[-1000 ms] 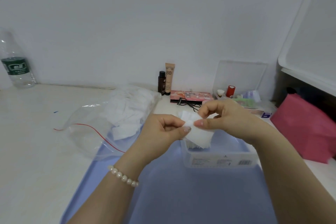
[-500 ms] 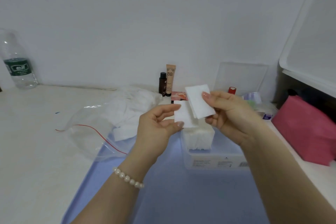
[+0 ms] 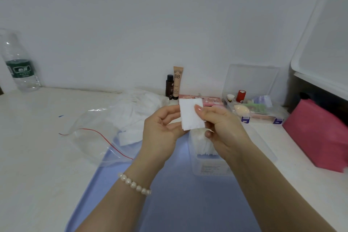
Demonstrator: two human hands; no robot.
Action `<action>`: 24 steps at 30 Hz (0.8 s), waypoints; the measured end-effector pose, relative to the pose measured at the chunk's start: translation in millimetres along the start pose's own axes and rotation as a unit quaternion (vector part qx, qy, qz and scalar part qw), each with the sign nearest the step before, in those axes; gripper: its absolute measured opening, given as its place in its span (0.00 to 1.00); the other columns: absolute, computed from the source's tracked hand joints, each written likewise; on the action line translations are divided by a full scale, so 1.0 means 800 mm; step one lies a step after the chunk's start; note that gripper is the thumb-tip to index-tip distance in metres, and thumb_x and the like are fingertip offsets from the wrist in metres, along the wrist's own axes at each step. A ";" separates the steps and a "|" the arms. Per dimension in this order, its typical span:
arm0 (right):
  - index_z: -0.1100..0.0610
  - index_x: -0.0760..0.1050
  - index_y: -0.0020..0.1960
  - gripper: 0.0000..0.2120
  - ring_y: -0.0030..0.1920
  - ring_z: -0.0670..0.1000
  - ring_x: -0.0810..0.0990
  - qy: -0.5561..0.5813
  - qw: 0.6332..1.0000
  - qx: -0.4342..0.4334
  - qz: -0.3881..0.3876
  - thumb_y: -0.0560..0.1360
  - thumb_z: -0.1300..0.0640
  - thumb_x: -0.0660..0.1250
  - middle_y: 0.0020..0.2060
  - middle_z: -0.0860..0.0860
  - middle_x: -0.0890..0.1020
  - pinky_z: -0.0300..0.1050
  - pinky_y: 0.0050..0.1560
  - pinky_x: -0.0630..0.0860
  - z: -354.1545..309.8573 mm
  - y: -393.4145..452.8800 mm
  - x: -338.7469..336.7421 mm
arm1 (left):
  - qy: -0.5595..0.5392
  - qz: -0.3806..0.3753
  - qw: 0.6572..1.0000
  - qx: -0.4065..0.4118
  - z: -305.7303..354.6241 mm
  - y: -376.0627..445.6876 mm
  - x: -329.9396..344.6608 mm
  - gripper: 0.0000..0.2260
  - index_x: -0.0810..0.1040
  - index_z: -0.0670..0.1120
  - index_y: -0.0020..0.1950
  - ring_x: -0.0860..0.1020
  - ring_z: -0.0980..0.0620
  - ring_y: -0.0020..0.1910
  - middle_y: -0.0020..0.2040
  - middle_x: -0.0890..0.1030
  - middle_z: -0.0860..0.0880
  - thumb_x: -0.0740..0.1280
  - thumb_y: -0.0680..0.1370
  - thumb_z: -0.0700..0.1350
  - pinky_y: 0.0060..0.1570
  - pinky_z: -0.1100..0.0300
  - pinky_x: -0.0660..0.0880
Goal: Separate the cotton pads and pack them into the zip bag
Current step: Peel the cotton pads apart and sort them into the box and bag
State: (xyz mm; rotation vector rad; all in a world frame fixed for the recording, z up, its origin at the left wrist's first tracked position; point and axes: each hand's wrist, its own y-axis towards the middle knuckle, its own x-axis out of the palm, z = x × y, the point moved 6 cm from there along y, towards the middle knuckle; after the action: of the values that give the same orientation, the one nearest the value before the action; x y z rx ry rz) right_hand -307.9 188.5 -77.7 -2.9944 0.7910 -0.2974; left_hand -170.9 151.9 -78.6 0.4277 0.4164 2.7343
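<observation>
Cotton pad (image 3: 191, 117): white, matt, soft fibrous surface; zip bag (image 3: 98, 137): thin clear plastic film, glossy and crinkled, with a red seal strip, holding more matt white pads. Clear box (image 3: 211, 164) of stacked pads, lidded organizer (image 3: 252, 81) and water bottle (image 3: 18, 62): transparent plastic with light sheen, the bottle bearing a green label; tray (image 3: 188, 203): smooth, matt, pale blue plastic. Table (image 3: 37, 156): off-white, matt, faintly mottled; bracelet (image 3: 134, 184): glossy pearl-like beads; pouch (image 3: 318, 137): matt pink, material not determinable.
</observation>
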 end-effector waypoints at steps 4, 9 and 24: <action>0.55 0.78 0.38 0.04 0.38 0.46 0.77 0.000 1.000 -0.002 0.013 0.68 0.58 0.73 0.36 0.48 0.83 0.41 0.37 0.68 -0.001 -0.001 -0.004 | 0.004 -0.005 1.000 -0.002 -0.002 0.001 -0.001 0.18 0.79 0.47 0.48 0.84 0.52 0.40 0.42 0.85 0.52 0.71 0.68 0.26 0.41 0.62 0.79; 0.57 0.78 0.38 0.03 0.36 0.46 0.82 0.040 0.999 0.003 -0.013 0.70 0.61 0.72 0.34 0.50 0.84 0.41 0.41 0.74 -0.003 -0.004 0.003 | -0.011 -0.008 1.000 -0.002 -0.003 0.002 -0.001 0.18 0.79 0.46 0.49 0.84 0.50 0.41 0.43 0.85 0.50 0.71 0.68 0.26 0.42 0.60 0.80; 0.62 0.79 0.45 0.07 0.39 0.52 0.84 -0.009 0.996 -0.087 -0.022 0.68 0.66 0.73 0.37 0.54 0.85 0.46 0.43 0.82 -0.011 -0.019 0.016 | -0.151 -0.071 0.977 -0.130 -0.012 -0.003 0.018 0.18 0.79 0.39 0.56 0.82 0.50 0.51 0.52 0.83 0.42 0.65 0.72 0.48 0.50 0.60 0.79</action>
State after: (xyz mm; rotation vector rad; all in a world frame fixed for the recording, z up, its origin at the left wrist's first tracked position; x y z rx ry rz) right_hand -291.5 196.0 -65.4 -3.1758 0.7899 -0.2114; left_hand -186.4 157.4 -84.6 0.6987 0.0086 2.4840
